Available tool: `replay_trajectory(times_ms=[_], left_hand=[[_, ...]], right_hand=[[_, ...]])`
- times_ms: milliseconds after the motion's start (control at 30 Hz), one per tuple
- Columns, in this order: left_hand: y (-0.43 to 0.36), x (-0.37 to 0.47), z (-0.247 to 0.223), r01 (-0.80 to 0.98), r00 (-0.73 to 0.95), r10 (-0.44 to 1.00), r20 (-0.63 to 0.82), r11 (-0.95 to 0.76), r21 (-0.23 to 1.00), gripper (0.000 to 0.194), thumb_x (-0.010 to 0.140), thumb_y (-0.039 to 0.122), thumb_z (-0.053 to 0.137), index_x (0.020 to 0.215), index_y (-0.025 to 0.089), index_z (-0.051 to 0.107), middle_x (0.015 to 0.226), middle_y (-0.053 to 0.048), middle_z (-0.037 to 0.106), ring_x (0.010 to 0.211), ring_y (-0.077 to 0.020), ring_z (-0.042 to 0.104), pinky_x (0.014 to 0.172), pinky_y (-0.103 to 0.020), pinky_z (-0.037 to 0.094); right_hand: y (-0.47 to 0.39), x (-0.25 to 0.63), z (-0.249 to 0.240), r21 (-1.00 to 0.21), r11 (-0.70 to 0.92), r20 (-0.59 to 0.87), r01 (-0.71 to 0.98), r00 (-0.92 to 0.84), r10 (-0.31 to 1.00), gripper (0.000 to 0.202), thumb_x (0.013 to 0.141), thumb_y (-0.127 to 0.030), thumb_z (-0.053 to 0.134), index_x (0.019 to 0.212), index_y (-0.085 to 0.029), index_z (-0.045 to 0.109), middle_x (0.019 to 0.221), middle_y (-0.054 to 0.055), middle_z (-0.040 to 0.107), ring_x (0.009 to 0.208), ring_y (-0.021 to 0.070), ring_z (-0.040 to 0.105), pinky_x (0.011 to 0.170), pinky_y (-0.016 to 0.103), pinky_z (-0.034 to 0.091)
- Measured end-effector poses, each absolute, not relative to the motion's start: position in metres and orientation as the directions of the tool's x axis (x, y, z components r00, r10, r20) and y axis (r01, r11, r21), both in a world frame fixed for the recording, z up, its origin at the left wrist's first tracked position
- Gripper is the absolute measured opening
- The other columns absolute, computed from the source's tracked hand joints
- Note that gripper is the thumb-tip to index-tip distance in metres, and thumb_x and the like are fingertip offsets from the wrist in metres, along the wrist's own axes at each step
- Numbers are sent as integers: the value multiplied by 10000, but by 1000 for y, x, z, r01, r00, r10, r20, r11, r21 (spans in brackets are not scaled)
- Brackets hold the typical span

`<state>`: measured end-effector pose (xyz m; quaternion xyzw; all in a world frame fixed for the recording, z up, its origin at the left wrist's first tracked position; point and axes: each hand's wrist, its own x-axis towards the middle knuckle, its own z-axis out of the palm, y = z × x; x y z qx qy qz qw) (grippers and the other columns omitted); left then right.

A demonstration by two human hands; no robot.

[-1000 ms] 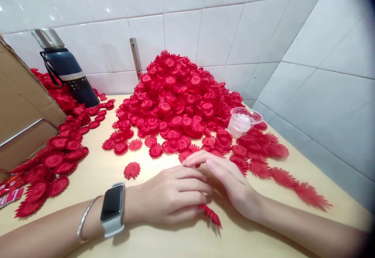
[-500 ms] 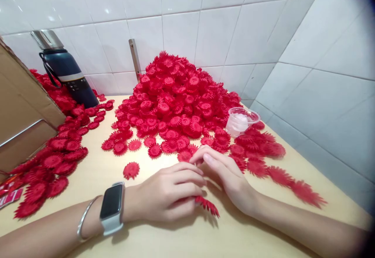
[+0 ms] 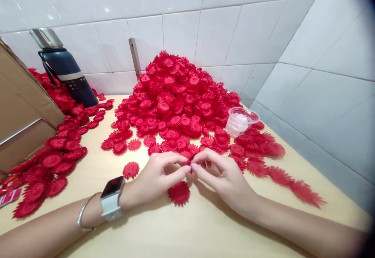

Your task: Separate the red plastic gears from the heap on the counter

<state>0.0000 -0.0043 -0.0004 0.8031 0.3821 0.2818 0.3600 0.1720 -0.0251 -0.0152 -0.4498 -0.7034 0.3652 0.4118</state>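
Observation:
My left hand (image 3: 159,175) and my right hand (image 3: 230,178) meet fingertip to fingertip at the front edge of the heap. Between both thumbs and index fingers they pinch a small red fringed flower disc (image 3: 190,160), mostly hidden by the fingers. Just below the left thumb is another red flower disc (image 3: 179,193), seen nearly flat; whether it rests on the table I cannot tell. A large pile of the same red flower discs (image 3: 175,97) rises behind the hands. One loose disc (image 3: 131,170) lies beside the left wrist, which wears a watch (image 3: 113,197) and a bangle.
A clear plastic cup (image 3: 240,122) with something whitish in it stands among discs on the right. At left are a cardboard box (image 3: 26,109), a dark blue bottle (image 3: 68,72) and more discs (image 3: 52,160). Tiled walls border the table (image 3: 181,236) behind and at right.
My left hand has turned, raising its fingertips to meet the right hand's in a pinch on a disc. The disc that stuck out under the left hand now shows further left, face up.

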Motion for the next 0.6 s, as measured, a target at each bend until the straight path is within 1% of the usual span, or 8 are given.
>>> replay_trajectory(times_ms=[67,233,333,467,600], left_hand=[[-4,0,0,372,556,817,154,-410,833,163,823,213,517,843,125,653,789,-25,664,699,-119,589,649,-192,445],[-2,-1,0,320,555,825,105,-329,889,199,827,198,507,910,116,668,861,-55,679,764,-144,611,689,-211,459],[-2,-1,1,295,566,819,91,-305,905,207,835,190,494,921,128,672,867,-52,678,767,-141,610,690,-210,457],[-3,0,2,273,567,817,105,-306,912,185,834,171,495,825,143,678,767,-13,655,718,-116,588,653,-180,440],[-2,0,2,265,559,823,101,-292,919,175,827,163,503,767,142,666,718,4,637,689,-105,572,633,-168,429]], right_hand=[[-24,172,-14,-919,262,189,295,-253,949,86,802,-205,520,745,-167,572,726,27,593,668,147,549,610,265,428],[-23,173,-13,-961,192,140,200,-249,958,130,822,-244,499,742,-165,565,705,16,598,661,141,560,629,265,435],[-22,173,-12,-980,137,100,145,-239,966,135,810,-265,518,733,-165,564,688,12,598,658,144,563,629,271,442],[-22,172,-13,-994,81,59,75,-253,966,120,765,-283,583,731,-171,557,680,2,579,651,143,561,606,271,460],[-22,172,-14,-996,72,55,61,-255,965,104,753,-267,597,732,-170,565,707,8,582,669,142,562,619,273,471]])
